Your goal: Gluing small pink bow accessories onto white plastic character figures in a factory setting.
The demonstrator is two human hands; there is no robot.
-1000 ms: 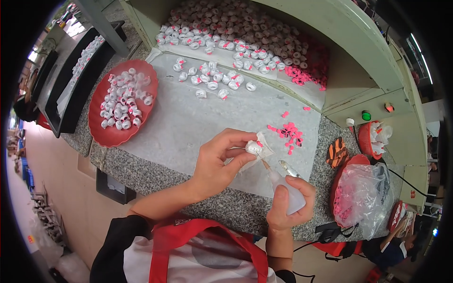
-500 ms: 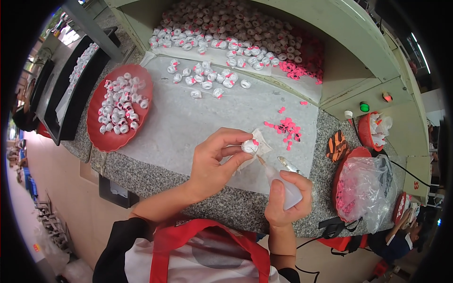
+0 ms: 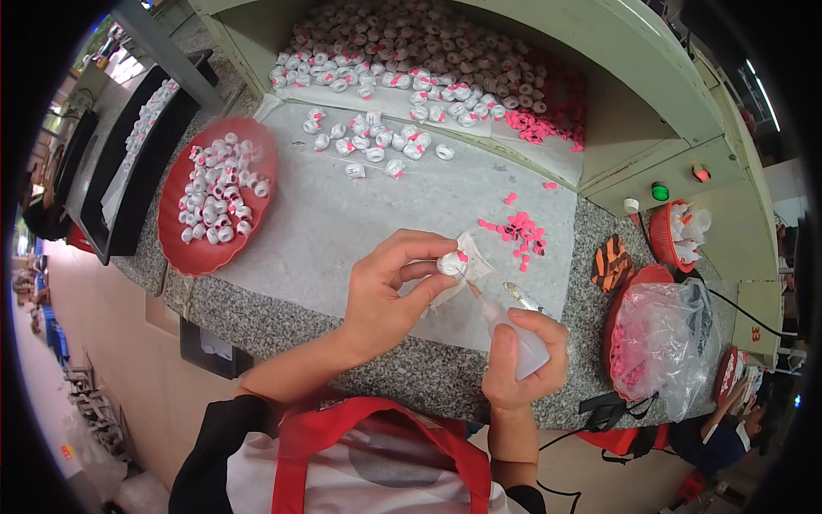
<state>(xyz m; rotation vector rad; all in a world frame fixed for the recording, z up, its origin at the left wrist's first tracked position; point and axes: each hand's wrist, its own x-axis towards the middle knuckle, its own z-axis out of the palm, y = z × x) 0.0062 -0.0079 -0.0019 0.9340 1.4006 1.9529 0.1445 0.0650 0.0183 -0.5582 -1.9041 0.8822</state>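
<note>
Between thumb and fingers, my left hand [image 3: 385,287] pinches a small white rounded piece [image 3: 451,264] with a pink bow on it. My right hand [image 3: 527,360] is wrapped round a translucent squeeze bottle [image 3: 524,347], its narrow tip [image 3: 474,291] pointing up-left at the lower edge of that piece. Whether the tip touches it I cannot tell. A folded pale cloth [image 3: 473,257] lies just behind the piece. Near the bottle rests a slim silvery tool [image 3: 521,297], partly hidden by my right hand. Small pink bow-shaped parts [image 3: 521,233] lie loose beyond it.
White paper [image 3: 282,214] covers the granite bench [image 3: 300,317]. Several finished-looking white pieces [image 3: 375,137] sit at the back, more crowd the green cabinet's shelf [image 3: 428,51]. A red dish [image 3: 171,244] of them stands left. Right are a plastic-covered red dish [image 3: 618,343] and a red basket [image 3: 664,236].
Almost nothing differs. The white piece in my left hand has turned very slightly, and both hands keep nearly the same place.
</note>
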